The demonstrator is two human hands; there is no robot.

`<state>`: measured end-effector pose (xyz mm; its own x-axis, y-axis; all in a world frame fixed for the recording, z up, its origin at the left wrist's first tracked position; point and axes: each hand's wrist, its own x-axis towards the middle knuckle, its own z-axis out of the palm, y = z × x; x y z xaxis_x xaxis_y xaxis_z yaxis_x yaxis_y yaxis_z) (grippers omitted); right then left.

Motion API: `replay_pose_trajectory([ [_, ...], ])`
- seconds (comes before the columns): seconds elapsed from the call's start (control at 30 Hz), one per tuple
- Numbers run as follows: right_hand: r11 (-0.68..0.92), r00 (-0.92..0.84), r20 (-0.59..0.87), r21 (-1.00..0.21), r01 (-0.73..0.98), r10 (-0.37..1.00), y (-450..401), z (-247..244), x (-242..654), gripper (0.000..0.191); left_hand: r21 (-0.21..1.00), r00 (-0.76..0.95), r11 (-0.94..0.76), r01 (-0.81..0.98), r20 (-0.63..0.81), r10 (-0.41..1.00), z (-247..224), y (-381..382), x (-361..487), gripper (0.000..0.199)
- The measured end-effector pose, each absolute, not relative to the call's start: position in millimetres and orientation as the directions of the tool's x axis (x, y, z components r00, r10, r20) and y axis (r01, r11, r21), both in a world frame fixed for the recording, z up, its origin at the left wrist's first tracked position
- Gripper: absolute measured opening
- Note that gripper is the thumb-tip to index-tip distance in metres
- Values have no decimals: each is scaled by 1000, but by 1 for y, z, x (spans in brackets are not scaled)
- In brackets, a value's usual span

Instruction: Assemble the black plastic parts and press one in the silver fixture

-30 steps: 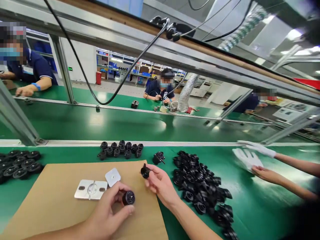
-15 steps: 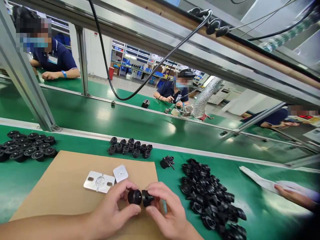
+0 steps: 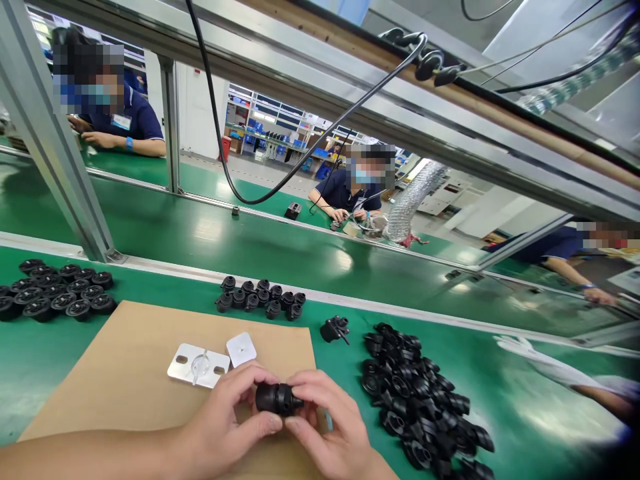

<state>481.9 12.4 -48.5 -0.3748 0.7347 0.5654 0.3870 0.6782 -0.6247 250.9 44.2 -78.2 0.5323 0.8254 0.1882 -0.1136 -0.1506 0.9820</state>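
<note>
Over the brown cardboard sheet (image 3: 125, 373), my left hand (image 3: 225, 413) grips a round black plastic part (image 3: 267, 399). My right hand (image 3: 333, 417) pinches a smaller black plastic cap with a nozzle (image 3: 287, 400). The two pieces meet end to end, lying level between my fingertips; whether they are locked together I cannot tell. Just behind my left hand lie a silver metal plate with two slots (image 3: 193, 365) and a small white square plate (image 3: 241, 349).
Round black parts (image 3: 65, 290) stand in rows at left, small nozzled caps (image 3: 260, 297) at the back. A single black assembly (image 3: 335, 329) sits near a heap of black parts (image 3: 415, 393). At right a white-gloved hand (image 3: 535, 360) reaches in. Co-workers sit beyond the metal frame.
The gap between the two black pieces has closed, and they now touch. At right, the gloved hand has shifted and its fingers show more. The far-right co-worker's arm has stretched out.
</note>
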Motion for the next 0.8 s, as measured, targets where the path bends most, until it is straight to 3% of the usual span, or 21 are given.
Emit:
replay_pose_trajectory([
  [0.43,704,-395,583,-574,419,710,15,-48,481,20,976,518,-194,-94,215,828,-73,48,251,25],
  [0.8,728,-435,587,-495,474,683,16,-43,486,22,972,503,-208,-113,237,831,-73,48,252,28],
])
